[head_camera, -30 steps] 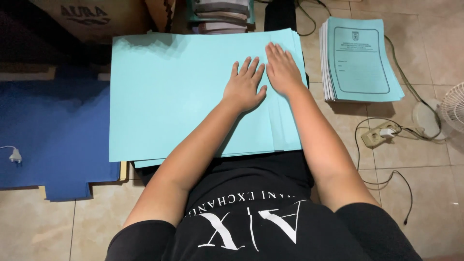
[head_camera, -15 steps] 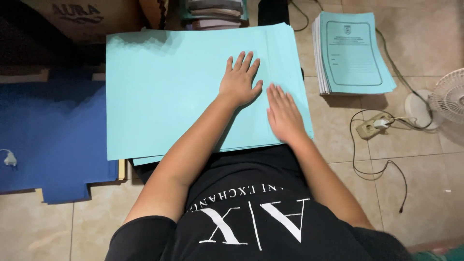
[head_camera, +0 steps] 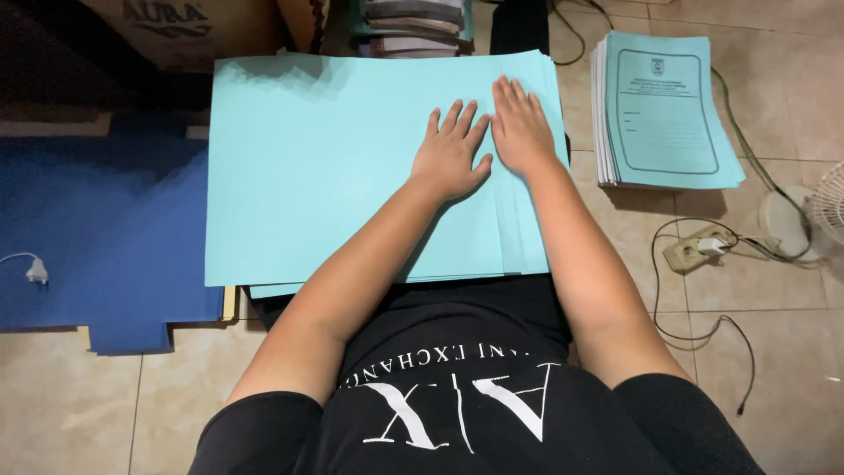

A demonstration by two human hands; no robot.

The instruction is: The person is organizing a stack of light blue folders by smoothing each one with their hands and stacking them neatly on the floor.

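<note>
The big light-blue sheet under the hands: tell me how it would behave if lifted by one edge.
The light-blue sheet looks thin and wide, so it would probably sag and flop. It lies on more sheets fanned out at the right edge, so it may slide easily. The left hand and right hand press flat on it, probably pinning it.

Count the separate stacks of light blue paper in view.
2. A large blank stack lies under the left hand and right hand; a smaller printed stack sits right, on the floor.
</note>
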